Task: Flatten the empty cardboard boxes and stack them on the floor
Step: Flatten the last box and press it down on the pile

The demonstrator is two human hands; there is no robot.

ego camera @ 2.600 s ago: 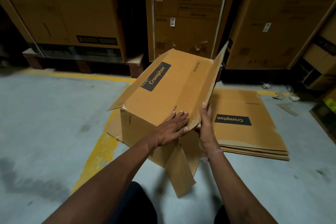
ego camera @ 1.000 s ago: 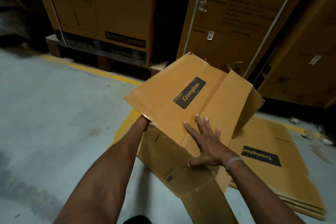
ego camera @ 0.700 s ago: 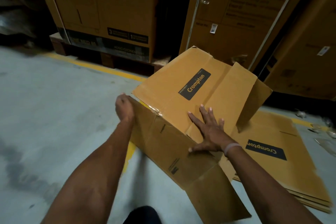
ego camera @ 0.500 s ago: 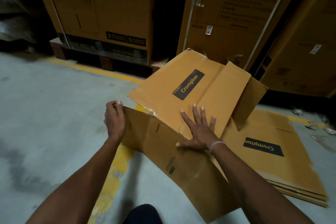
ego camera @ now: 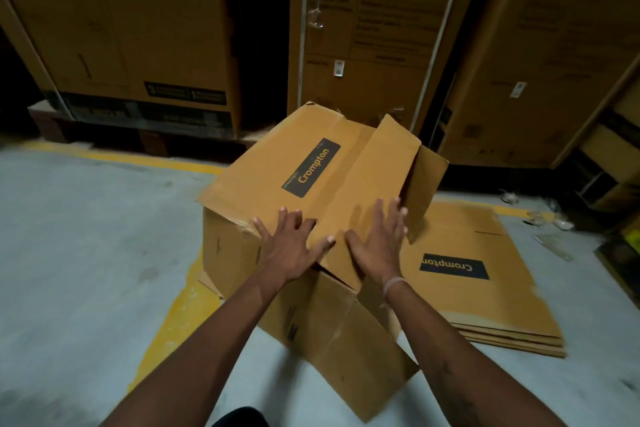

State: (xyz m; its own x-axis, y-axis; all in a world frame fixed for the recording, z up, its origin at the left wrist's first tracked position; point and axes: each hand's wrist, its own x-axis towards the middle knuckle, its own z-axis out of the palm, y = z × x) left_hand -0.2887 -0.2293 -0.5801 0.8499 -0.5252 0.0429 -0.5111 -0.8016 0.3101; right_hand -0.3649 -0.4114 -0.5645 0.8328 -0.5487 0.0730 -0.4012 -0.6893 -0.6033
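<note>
A brown Crompton cardboard box (ego camera: 287, 163) stands half collapsed on the grey floor, its top panel sloping toward me and its flaps hanging loose at the front and right. My left hand (ego camera: 291, 246) lies flat on the top panel near its front edge, fingers spread. My right hand (ego camera: 381, 243) presses flat beside it, fingers straight and spread. To the right a stack of flattened Crompton boxes (ego camera: 485, 288) lies on the floor, partly under the box.
Tall cardboard cartons (ego camera: 377, 28) stand on pallets along the back. A yellow floor line (ego camera: 173, 319) runs under the box and along the pallets. Scraps of plastic (ego camera: 550, 222) lie at the far right, and grey concrete floor (ego camera: 86, 270) spreads to the left.
My left hand has let go of the box's left side flap and come onto the top panel beside the right hand. The box has sunk lower.
</note>
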